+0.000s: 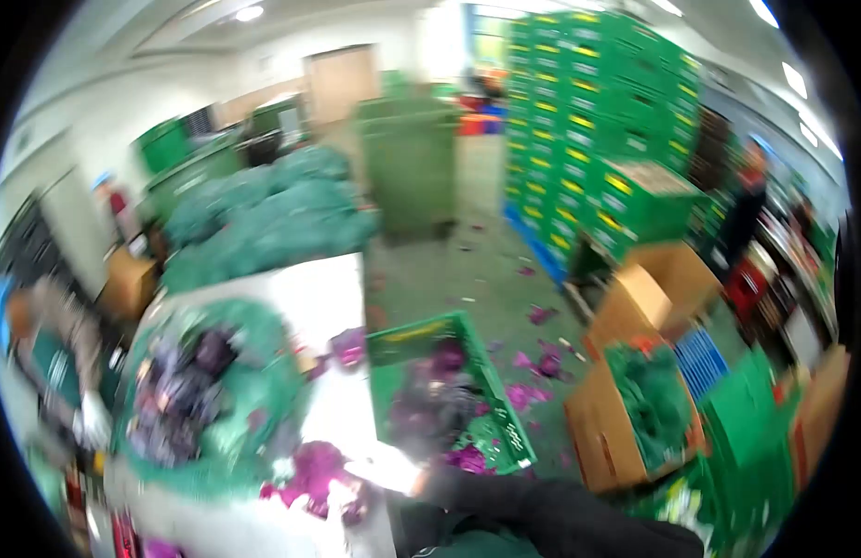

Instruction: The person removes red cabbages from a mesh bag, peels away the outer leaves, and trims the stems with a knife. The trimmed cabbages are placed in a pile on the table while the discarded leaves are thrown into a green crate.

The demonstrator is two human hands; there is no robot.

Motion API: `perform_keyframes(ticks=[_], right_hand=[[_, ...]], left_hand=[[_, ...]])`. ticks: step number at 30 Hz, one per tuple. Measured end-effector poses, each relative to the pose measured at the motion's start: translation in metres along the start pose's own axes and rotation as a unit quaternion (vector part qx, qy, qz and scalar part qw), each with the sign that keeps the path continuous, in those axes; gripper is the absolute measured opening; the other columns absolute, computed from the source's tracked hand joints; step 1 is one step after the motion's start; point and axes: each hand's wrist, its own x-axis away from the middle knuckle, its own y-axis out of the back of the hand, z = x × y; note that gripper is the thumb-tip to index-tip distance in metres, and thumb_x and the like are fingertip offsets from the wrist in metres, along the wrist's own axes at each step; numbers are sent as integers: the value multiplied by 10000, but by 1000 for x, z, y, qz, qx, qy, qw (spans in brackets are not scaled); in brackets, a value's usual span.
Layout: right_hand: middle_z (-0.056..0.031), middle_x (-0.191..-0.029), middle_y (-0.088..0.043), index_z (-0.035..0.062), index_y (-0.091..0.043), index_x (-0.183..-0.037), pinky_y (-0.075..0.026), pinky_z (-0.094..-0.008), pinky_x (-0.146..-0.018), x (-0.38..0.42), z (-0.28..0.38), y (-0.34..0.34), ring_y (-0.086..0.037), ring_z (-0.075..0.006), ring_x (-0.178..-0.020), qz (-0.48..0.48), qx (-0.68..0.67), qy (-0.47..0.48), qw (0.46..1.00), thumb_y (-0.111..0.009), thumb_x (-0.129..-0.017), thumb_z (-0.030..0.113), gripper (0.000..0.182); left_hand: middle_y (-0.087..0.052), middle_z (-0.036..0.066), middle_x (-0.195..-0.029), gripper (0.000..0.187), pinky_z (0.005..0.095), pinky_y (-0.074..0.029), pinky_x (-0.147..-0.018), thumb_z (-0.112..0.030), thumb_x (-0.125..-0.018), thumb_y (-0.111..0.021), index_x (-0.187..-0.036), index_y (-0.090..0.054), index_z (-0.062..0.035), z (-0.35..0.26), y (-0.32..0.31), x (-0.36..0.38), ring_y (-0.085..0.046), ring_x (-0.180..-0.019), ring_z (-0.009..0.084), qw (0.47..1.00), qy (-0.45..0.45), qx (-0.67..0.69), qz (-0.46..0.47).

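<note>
My right hand [390, 467], in a white glove, reaches left from a black sleeve over the table edge. It is beside a heap of purple cabbage leaves [314, 472]; glare and blur hide its fingers. A whitish, smeared shape at the heap's near side appears to be my left hand [335, 510], its fingers not distinct. A green net sack [263, 372] lies spread on the white table [333, 288] with dark purple cabbages [184, 391] on it. Another purple cabbage [348, 347] sits at the table's right edge. Right of the table, a green crate [500, 395] contains blurred purple cabbages [435, 400].
Filled green net sacks [272, 209] lie behind the table. Beyond stand a green wheeled bin [409, 167] and tall stacked green crates [579, 121]. A cardboard box [602, 437] is at right. Purple leaves [533, 391] litter the floor. A co-worker [63, 363] stands at left.
</note>
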Motion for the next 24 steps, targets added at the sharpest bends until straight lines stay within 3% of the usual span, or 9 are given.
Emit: perform_keyframes(ticks=[3, 6, 7, 8, 10, 12, 16, 20, 24], right_hand=[[-179, -1224, -632, 14, -574, -1293, -491, -374, -942, 23, 19, -4, -629, -261, -1068, 31, 6, -53, 998, -674, -918, 357, 517], [-154, -1198, -635, 23, -553, -1331, -494, -384, -929, 24, -7, -14, -633, -246, -1018, 17, 25, -32, 999, -699, -902, 299, 531], [-141, -1138, -650, 56, -557, -1332, -503, -379, -896, 20, -30, -21, -632, -242, -990, -1, 30, -16, 999, -700, -892, 256, 504], [-141, -1122, -654, 86, -585, -1306, -503, -374, -893, 21, -11, -16, -634, -264, -985, -13, 102, 32, 994, -706, -877, 238, 471], [-166, -1064, -660, 56, -656, -1161, -498, -408, -888, 18, 3, -15, -632, -334, -1002, 1, 77, -26, 997, -726, -850, 329, 420], [-144, -1027, -654, 47, -657, -1111, -512, -371, -844, 16, -5, -20, -644, -283, -919, -27, 41, 12, 999, -741, -839, 230, 338], [-107, -1049, -632, 47, -654, -1133, -515, -306, -805, 16, 8, -20, -632, -184, -892, -20, -4, -30, 999, -720, -860, 108, 288], [-103, -1070, -633, 54, -658, -1144, -514, -302, -827, 14, 9, -21, -627, -176, -918, -7, 9, -9, 1000, -714, -862, 89, 289], [-105, -1097, -639, 57, -659, -1150, -511, -307, -852, 12, -4, -21, -629, -187, -949, 3, 12, -43, 999, -714, -863, 98, 296]], left_hand=[[-479, 224, -1273, 721, 447, -435, -985, -342, -841, -739, -1382, -403, -3, 0, 0, 9, -492, -1205, 309, 995, 69, 75, -7], [-503, 228, -1191, 778, 469, -401, -1004, -399, -777, -802, -1358, -459, -12, 35, -12, 16, -501, -1126, 362, 981, -64, -125, -132], [-490, 250, -1221, 787, 496, -382, -1016, -428, -774, -791, -1388, -460, -63, 10, 0, 20, -475, -1152, 380, 996, 46, -60, -51], [-481, 240, -1269, 749, 487, -373, -1032, -408, -784, -779, -1398, -482, -100, 17, -1, 21, -451, -1196, 372, 992, 15, -107, -60], [-480, 222, -1293, 689, 479, -362, -1048, -371, -794, -767, -1372, -522, -88, 28, 2, 13, -445, -1208, 375, 987, -111, -100, -55], [-493, 190, -1321, 634, 476, -378, -1045, -332, -809, -742, -1362, -542, -96, 28, 5, 5, -444, -1218, 385, 971, -190, -137, -36], [-581, 177, -1213, 544, 447, -429, -992, -389, -835, -709, -1261, -575, -78, 14, 20, -7, -517, -1134, 388, 984, -116, -129, 43], [-613, 172, -1170, 553, 441, -450, -932, -510, -862, -660, -1194, -581, -75, 11, 24, -26, -558, -1036, 386, 986, 8, -121, 115], [-635, 146, -1157, 607, 447, -437, -919, -574, -878, -609, -1288, -566, -129, 25, 6, -20, -553, -970, 361, 981, -51, -187, 26]])
